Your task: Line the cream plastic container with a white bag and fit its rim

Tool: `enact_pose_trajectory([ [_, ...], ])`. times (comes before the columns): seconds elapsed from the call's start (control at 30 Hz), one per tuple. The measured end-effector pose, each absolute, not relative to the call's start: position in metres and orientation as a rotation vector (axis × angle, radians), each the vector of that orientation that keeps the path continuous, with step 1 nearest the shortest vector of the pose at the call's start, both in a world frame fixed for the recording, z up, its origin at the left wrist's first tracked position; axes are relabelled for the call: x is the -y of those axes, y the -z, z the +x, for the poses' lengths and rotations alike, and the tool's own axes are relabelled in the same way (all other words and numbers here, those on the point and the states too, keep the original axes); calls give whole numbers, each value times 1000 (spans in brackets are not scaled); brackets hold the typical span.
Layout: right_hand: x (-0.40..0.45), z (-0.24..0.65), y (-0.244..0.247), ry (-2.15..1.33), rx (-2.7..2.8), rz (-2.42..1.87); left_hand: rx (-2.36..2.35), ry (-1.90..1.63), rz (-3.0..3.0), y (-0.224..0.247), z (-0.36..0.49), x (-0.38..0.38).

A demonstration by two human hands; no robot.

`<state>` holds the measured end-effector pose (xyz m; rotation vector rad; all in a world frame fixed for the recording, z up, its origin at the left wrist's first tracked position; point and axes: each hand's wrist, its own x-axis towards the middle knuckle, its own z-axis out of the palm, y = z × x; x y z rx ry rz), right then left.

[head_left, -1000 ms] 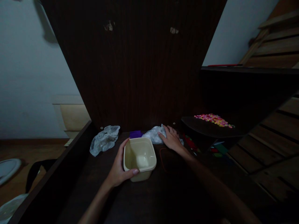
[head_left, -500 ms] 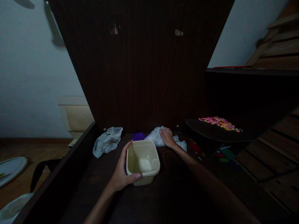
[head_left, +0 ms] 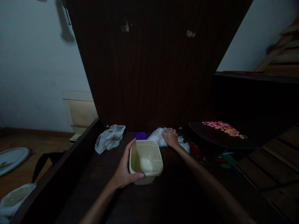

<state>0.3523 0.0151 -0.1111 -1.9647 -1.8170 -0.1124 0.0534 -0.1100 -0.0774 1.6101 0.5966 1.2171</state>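
Observation:
My left hand (head_left: pixel 125 175) grips a cream square plastic container (head_left: pixel 146 158) by its left side, thumb over the near rim. The inside of the container faces me and nothing shows in it. Behind it to the right, my right hand (head_left: pixel 171 137) has its fingers curled over a crumpled whitish plastic bag (head_left: pixel 157 137), whose contents I cannot make out. Just left of that bag lies a small purple item (head_left: pixel 140 135). Another crumpled plastic bag (head_left: pixel 109 138) rests farther left, apart from both hands.
A dark flat item with an orange rim (head_left: pixel 165 160) lies under my right forearm. Pink and yellow small pieces (head_left: pixel 224 128) are heaped on a rounded corner shelf (head_left: pixel 203 133) at right. A raised dark side board (head_left: pixel 72 158) borders the left. A white dish (head_left: pixel 16 157) stands beyond it.
The view has shifted slightly, so the scene sits a bit farther right. My right hand has moved a little over the bag, its fingers more curled. My left hand keeps its hold on the container.

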Motion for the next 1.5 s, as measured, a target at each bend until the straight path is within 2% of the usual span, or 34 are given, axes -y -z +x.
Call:
enact_pose_trajectory([
  [0.17, -8, 338, 90, 155, 1890, -1837, -535, -1166, 1587, 74, 53, 110],
  [0.33, -11, 312, 76, 40, 2109, -1603, -553, -1222, 1611, 86, 52, 109],
  [0.53, -30, 276, 84, -227, 2398, -1356, -544, -1157, 1582, 104, 51, 111],
  [0.73, -46, 259, 101, -419, 2463, -1344, -637, -1193, 1736, 107, 54, 111],
  [1.17, -42, 246, 102, -692, 2018, -1418, -732, -1149, 1768, 109, 51, 108],
  [1.5, -40, 258, 71, -1099, 1470, -1280, -779, -1129, 1695, 106, 51, 109],
])
